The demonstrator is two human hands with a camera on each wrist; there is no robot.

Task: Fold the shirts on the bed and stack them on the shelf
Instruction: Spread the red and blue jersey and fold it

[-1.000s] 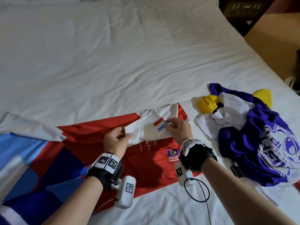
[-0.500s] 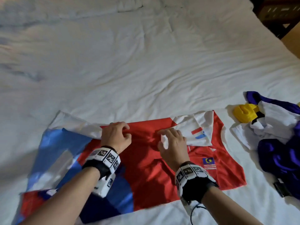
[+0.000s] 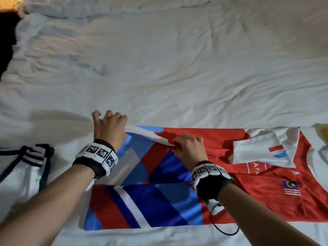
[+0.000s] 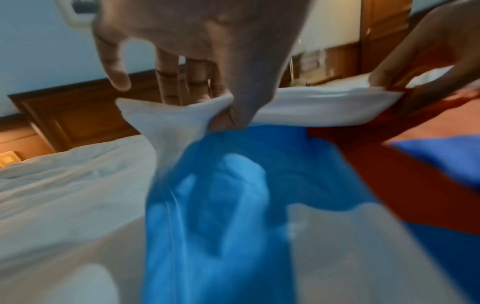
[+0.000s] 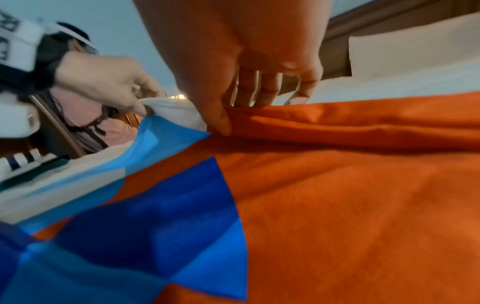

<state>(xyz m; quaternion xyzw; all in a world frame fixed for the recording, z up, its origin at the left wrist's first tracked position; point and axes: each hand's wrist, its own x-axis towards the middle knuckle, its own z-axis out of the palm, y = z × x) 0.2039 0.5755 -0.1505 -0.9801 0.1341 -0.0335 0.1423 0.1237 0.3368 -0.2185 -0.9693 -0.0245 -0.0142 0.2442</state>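
Note:
A red, blue and white jersey [image 3: 221,183] lies flat on the white bed [image 3: 159,68], collar to the right, one white sleeve [image 3: 262,151] folded over its chest. My left hand [image 3: 113,128] pinches the jersey's far edge near the hem, lifting a white and blue flap [image 4: 176,121]. My right hand [image 3: 186,146] pinches the same edge farther right, where white meets red [image 5: 221,121]. The fold between both hands is raised off the bed.
A white garment with dark stripes [image 3: 30,160] lies at the left edge. A bit of yellow cloth [image 3: 324,132] shows at the far right. Wrinkled sheet stretches beyond the jersey. A wooden headboard [image 4: 78,115] stands past the bed.
Both hands have shifted left along the jersey's far edge and lifted it. The view has swung left, so the purple shirt pile is out of sight.

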